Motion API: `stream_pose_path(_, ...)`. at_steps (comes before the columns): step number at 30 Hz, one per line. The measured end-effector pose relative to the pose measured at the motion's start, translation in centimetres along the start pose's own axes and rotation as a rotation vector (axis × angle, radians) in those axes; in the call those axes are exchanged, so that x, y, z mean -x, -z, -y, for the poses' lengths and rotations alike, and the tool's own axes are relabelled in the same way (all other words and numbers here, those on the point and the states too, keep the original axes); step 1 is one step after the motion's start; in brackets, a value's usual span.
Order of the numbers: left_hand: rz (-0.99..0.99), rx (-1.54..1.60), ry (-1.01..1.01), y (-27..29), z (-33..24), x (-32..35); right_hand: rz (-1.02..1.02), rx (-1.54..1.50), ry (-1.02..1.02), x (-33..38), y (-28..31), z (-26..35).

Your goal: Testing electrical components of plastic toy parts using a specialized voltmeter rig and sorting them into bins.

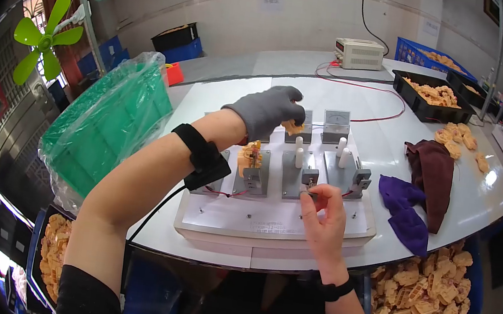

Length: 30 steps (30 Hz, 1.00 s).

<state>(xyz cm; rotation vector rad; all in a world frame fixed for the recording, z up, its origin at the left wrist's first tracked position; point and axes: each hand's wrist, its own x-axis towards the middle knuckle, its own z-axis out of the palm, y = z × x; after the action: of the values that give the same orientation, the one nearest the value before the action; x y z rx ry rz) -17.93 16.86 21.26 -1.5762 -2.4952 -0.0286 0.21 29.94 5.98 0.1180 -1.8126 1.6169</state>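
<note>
My left hand (270,110), in a grey glove, reaches over the far side of a white test board (235,234). Its fingers are closed on a tan plastic part (293,127), in front of a small meter box (336,125). Another tan part (249,158) sits in a grey metal fixture (251,176) left of centre. My bare right hand (323,220) is at the front of the middle fixture (291,180), thumb and forefinger pinched by its metal clamp block (310,177). What they grip is too small to make out. White pegs (299,157) rise from the fixtures.
A green plastic-lined crate (111,113) stands left. Purple (406,209) and brown cloths (431,181) lie right of the board. Tan parts fill a black tray (426,110) and a blue bin (477,276). A power supply (359,55) with red leads sits behind.
</note>
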Motion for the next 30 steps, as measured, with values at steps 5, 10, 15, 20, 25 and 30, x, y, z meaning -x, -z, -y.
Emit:
stream_pose_path(5,0.135,0.053,0.063,-0.5,-4.8,-0.4,-0.017,-0.016,0.011,-0.1,0.4,0.2)
stream_pose_path(10,0.146,-0.030,-0.142,-1.5,-6.2,0.9,-0.012,0.009,0.029,-0.3,0.7,0.5)
stream_pose_path(15,0.374,-0.007,-0.111,-1.8,-7.1,0.7,0.020,-0.019,-0.006,0.0,0.1,0.4)
stream_pose_path(20,0.283,0.216,0.078,2.0,-8.2,2.3,-0.054,-0.014,0.001,0.1,-0.6,0.1)
stream_pose_path(25,-0.129,0.193,0.095,2.4,-8.1,11.4,-0.230,-0.022,-0.042,0.1,-0.3,0.6)
stream_pose_path(30,-0.274,0.530,0.382,-0.3,-10.5,21.2,-0.096,0.001,-0.055,0.4,0.7,0.1)
